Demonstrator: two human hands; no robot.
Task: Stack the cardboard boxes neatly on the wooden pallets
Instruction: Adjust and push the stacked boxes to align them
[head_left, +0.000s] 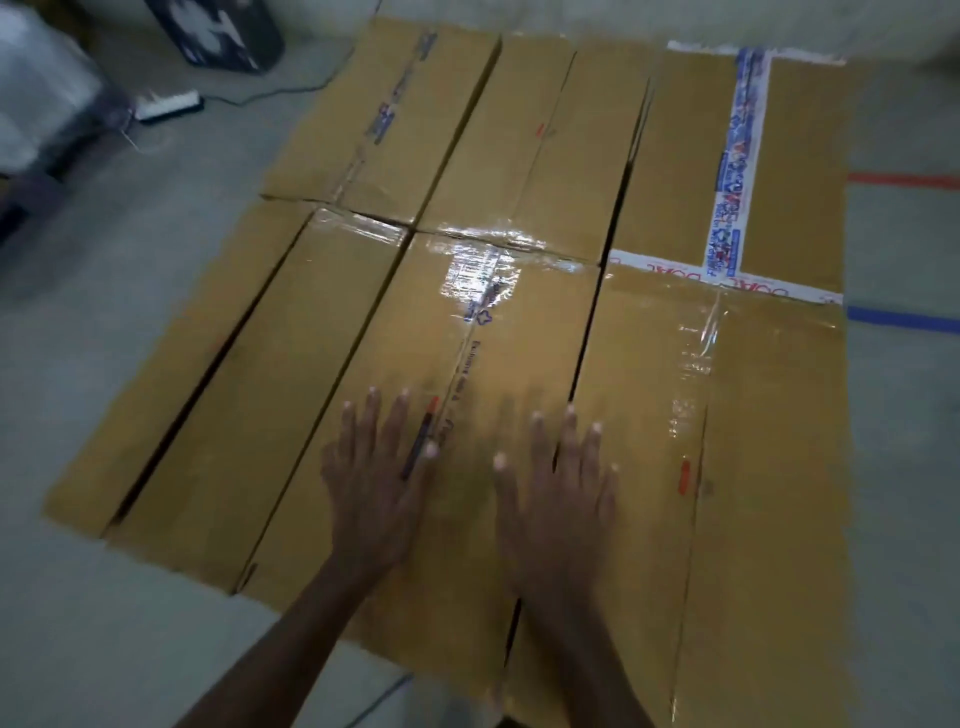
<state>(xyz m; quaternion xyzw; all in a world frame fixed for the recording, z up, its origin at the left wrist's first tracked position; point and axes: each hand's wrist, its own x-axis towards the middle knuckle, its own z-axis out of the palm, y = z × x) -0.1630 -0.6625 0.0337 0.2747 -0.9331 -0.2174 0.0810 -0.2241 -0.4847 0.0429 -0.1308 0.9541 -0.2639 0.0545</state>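
The left hand (374, 488) and right hand (558, 499) lie flat, fingers (371, 415) straight, grasping nothing, on the near cardboard boxes (467, 353), which extend beyond the fingers, probably pressing them level. The pallets are hidden beneath.

Operator body, bare forearms (291, 639)
left grip (374, 488), right grip (558, 504) both bare: long slim fingers (371, 421), short trimmed nails (571, 410); arms uncovered to the frame edge, outlines motion-blurred
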